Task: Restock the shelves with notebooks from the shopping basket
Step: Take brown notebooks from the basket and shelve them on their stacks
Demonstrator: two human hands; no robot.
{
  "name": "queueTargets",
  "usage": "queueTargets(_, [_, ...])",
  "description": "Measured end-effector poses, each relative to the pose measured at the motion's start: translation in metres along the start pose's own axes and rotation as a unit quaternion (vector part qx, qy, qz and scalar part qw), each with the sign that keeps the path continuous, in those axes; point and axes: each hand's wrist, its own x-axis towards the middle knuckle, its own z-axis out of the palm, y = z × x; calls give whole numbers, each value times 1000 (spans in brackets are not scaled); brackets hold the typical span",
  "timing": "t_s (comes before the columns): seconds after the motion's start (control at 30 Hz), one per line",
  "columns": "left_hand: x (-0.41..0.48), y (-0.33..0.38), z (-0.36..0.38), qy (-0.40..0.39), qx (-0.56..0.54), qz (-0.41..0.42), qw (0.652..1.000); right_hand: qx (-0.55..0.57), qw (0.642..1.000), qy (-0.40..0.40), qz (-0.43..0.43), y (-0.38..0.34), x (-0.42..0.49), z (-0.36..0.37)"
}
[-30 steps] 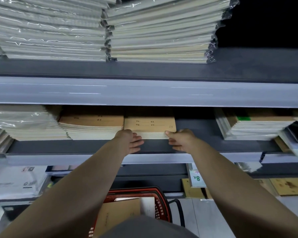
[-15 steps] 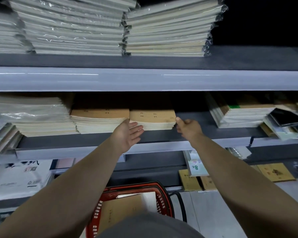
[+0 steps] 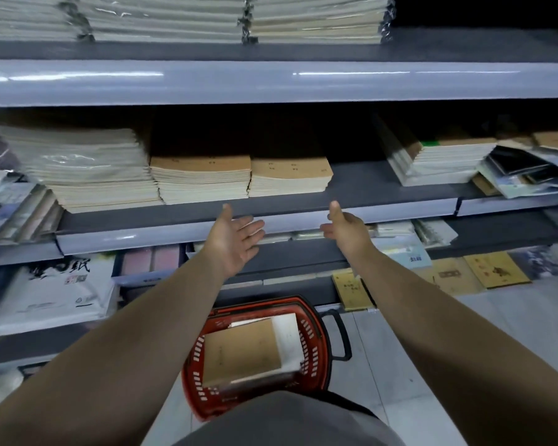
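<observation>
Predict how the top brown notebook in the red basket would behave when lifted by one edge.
The brown notebook looks thin and paper-covered, so it would probably sag. It is likely light. Lying flat on others in the red basket, it may slide, not tip.

There is one camera, worn on the person's head. It looks forward and down, and it faces a rack of shelves straight on from close by. The top shelf (image 3: 271, 82) runs across the upper part of the picture. The middle shelf (image 3: 384, 185) sits in the middle, near enough to show its notebook stacks (image 3: 290, 178). Both arms reach in from the bottom corners, and the left hand (image 3: 236, 239) and right hand (image 3: 345, 230) are out in front. Lower down, the camera looks almost straight down into the red basket (image 3: 261, 304) on the floor (image 3: 464, 342). The view is wide and the sides look blurry.
</observation>
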Motion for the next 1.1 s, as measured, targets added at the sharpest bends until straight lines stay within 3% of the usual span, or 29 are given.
queueTargets(0.3, [-30,-47,-9,45,10,-6,999,10,994,-85,64,39,-36,0])
queueTargets(1.1, [-41,-222,-67,145,0,-131,981,-21,974,-162,158,209,-90,41])
